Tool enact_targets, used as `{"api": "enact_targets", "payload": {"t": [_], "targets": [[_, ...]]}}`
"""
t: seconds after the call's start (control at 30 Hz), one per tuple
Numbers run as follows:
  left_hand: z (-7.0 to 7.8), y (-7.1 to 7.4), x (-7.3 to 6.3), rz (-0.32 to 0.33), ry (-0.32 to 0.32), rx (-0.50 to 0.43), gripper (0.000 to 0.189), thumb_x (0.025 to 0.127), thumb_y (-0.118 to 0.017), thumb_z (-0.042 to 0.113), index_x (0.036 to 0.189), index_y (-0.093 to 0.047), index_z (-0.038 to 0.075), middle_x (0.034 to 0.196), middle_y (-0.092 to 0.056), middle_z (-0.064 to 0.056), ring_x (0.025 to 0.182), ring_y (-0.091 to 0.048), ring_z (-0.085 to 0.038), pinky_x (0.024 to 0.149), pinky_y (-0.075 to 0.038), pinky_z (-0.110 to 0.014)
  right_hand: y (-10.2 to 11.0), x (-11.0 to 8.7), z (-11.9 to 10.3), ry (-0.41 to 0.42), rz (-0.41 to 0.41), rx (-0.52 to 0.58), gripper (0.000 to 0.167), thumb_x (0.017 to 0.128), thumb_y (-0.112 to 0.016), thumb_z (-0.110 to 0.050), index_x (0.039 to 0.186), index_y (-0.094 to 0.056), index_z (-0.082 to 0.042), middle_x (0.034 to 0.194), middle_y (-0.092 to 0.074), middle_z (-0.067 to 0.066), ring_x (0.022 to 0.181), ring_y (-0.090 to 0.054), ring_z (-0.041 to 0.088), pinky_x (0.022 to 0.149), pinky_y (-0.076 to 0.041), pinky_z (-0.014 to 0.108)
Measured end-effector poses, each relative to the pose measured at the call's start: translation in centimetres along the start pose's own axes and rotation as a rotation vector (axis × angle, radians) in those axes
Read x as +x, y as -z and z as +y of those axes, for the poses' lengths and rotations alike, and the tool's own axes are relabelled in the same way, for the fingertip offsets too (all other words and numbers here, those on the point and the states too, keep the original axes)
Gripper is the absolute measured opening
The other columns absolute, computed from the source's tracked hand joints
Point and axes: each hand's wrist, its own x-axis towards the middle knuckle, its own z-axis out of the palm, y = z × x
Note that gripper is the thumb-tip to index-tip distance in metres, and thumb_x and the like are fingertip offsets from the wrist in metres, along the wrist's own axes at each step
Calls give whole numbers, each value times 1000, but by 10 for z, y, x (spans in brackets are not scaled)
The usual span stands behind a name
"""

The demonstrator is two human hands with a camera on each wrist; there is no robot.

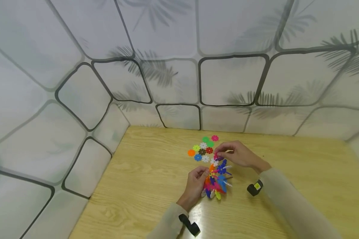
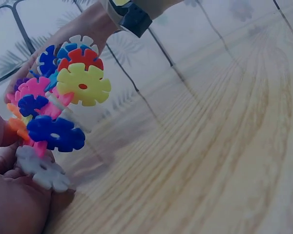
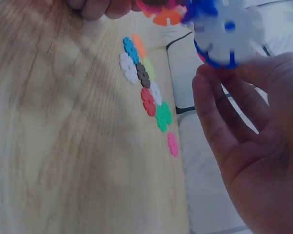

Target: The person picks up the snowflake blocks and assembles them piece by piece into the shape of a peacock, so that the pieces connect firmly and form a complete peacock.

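My left hand (image 1: 194,184) grips a cluster of interlocked plastic flower discs (image 1: 221,182) just above the wooden table, thumb and fingers on its left edge. The cluster mixes orange, pink, red, blue, white and yellow pieces. At its far end my right hand (image 1: 239,154) pinches a pink flower disc (image 1: 216,155), close to a purple piece and a white one. In the left wrist view, a yellow disc (image 2: 90,87) and a dark blue disc (image 2: 51,132) stick out from the cluster. A white disc (image 3: 228,34) partly hides the right fingertips in the right wrist view.
Several loose flower discs lie flat beyond the hands, among them an orange disc (image 1: 191,152), a blue disc (image 1: 198,157), a red disc (image 1: 209,150) and a pink disc (image 1: 215,138). The wooden table (image 1: 143,186) meets patterned walls (image 1: 176,83) at the back and left.
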Motion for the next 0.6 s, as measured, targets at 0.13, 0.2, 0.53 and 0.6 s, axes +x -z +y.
{"api": "enact_targets", "payload": {"t": [0.13,0.2,0.53,0.6], "targets": [[-2,-1,1,-8,-2,-40,28,110,-62,6,116,-62,-21,92,-70,9,85,-61,-1,78,-52,-15,-3,-3,2,-6,50,58,34,115,-52,-9,141,-64,9,132,-74,27,106,-77,13,91,-66,27],[-4,-2,3,-11,-5,-50,28,110,-61,6,117,-62,-21,93,-70,10,86,-62,-1,79,-53,-15,-4,-8,4,-21,82,106,40,117,-49,-13,150,-56,9,140,-68,32,113,-76,15,94,-65,28],[-9,-1,2,-61,50,-213,10,110,-59,3,113,-65,-4,92,-69,3,83,-65,-9,76,-62,-23,-12,-55,22,-74,180,259,52,121,-38,-26,159,-44,10,153,-54,40,118,-73,0,98,-65,30],[-8,-3,0,-75,61,-253,6,110,-58,3,112,-64,1,93,-68,3,83,-66,-10,76,-62,-24,-12,-67,23,-93,185,261,54,122,-36,-28,159,-42,10,153,-54,40,119,-72,-1,97,-65,29]]}}
